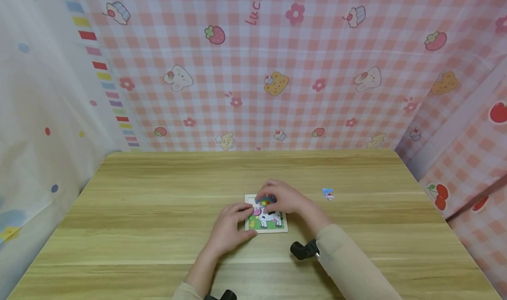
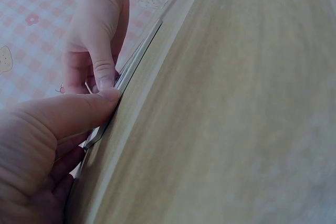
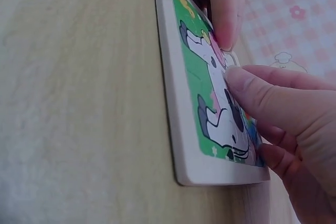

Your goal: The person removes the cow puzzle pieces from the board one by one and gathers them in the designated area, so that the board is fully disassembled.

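Observation:
A small square jigsaw puzzle [image 1: 273,223] with a pale frame lies on the table, its picture a black-and-white cow on green grass. My left hand [image 1: 229,230] holds the frame at its left side, thumb at the near corner and fingers along the left edge. Over the upper part of the picture, my right hand [image 1: 282,196] has its thumb and curled fingers around a puzzle piece that they largely hide. In the right wrist view, the right thumb [image 3: 240,78] comes down by the cow's body. The left index finger [image 3: 224,22] reaches onto the picture near the cow's head.
A loose blue puzzle piece [image 1: 328,194] lies on the wooden table [image 1: 158,190] to the right of the puzzle. Black wrist camera mounts [image 1: 304,250] stick out by the sleeves. Patterned cloth [image 1: 253,71] hangs behind the table and at both sides.

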Available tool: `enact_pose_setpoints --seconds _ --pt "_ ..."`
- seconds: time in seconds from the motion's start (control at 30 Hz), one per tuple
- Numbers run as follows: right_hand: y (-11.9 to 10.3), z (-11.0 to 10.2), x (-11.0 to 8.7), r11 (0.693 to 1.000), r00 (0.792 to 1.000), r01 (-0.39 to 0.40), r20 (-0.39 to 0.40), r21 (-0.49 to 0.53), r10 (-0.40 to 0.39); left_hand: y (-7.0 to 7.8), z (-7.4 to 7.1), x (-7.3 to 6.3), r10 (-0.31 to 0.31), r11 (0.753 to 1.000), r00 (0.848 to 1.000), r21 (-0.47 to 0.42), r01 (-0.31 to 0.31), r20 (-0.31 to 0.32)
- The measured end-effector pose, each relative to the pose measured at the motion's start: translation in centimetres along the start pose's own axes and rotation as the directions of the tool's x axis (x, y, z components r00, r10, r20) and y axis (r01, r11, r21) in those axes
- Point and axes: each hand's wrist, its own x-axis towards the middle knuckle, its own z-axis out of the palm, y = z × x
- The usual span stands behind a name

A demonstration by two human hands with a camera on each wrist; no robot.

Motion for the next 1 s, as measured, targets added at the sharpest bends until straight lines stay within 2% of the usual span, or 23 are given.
enact_pose_setpoints --seconds 0.3,0.73,1.0 --pt "0.17 0.01 0.37 0.999 0.999 0.033 0.016 -0.004 -0.033 -0.15 0.19 0.11 -0.006 1.0 1.0 -0.002 0.006 -0.002" --pt "-0.64 0.02 0.41 1.0 1.0 -0.008 0.018 -0.011 0.008 -0.02 0.04 0.04 -0.017 1.0 1.0 0.002 0.017 0.0" --pt "-0.37 0.19 0.4 1.0 1.0 -0.02 0.019 -0.004 0.021 -0.06 0.11 0.05 -0.008 1.0 1.0 0.007 0.008 -0.001"
